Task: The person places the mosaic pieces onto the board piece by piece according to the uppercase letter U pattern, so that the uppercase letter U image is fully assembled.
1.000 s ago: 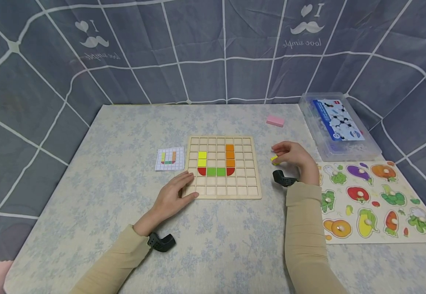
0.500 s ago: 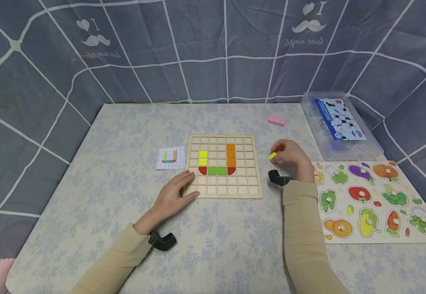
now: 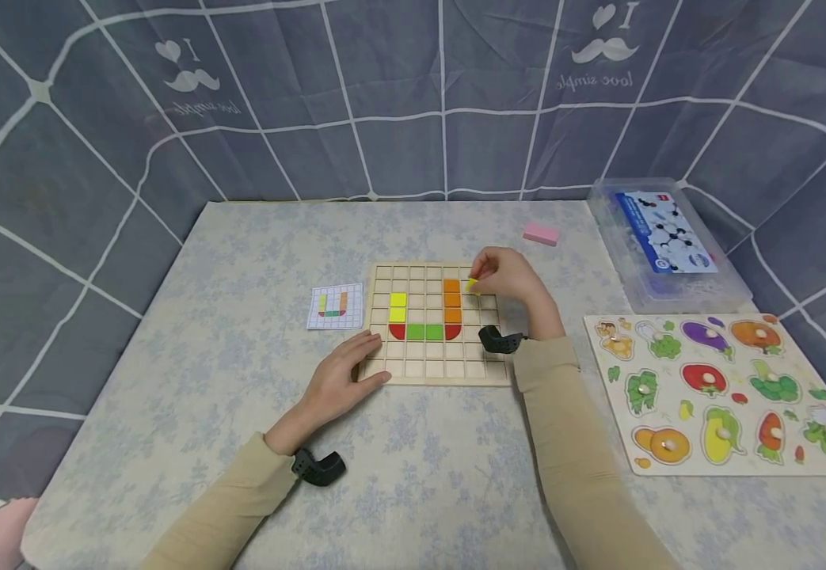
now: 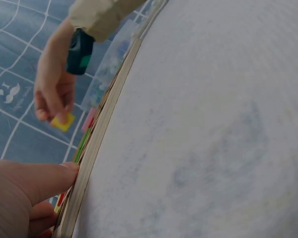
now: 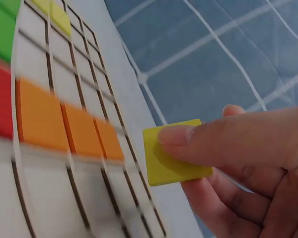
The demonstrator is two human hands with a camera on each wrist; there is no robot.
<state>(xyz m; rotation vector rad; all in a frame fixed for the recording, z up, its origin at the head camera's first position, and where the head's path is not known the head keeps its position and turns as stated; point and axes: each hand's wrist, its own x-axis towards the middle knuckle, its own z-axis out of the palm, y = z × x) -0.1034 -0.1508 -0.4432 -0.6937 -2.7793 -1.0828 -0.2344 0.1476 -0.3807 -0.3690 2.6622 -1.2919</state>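
Observation:
My right hand (image 3: 511, 277) pinches a yellow square tile (image 5: 174, 153) between thumb and fingers, held over the right part of the wooden grid board (image 3: 413, 370). In the right wrist view the tile stands tilted, thumb flat on its face. My left hand (image 3: 337, 380) rests at the board's lower left corner, thumb along the front edge; the left wrist view has that thumb on the rim. Set in the board are two yellow tiles (image 3: 397, 307) on the left, three orange tiles (image 3: 451, 299) on the right, green tiles (image 3: 424, 332) between, and red rounded corner pieces (image 3: 397, 332).
A small pattern card (image 3: 336, 306) with a coloured U lies left of the board. Behind, to the right, is a pink block (image 3: 541, 233). A clear plastic box (image 3: 669, 245) and a vegetable knob puzzle (image 3: 729, 396) occupy the table's right side.
My right hand has picked the yellow tile up from the table right of the board and carried it left over the board. My left hand has stayed at the board's corner.

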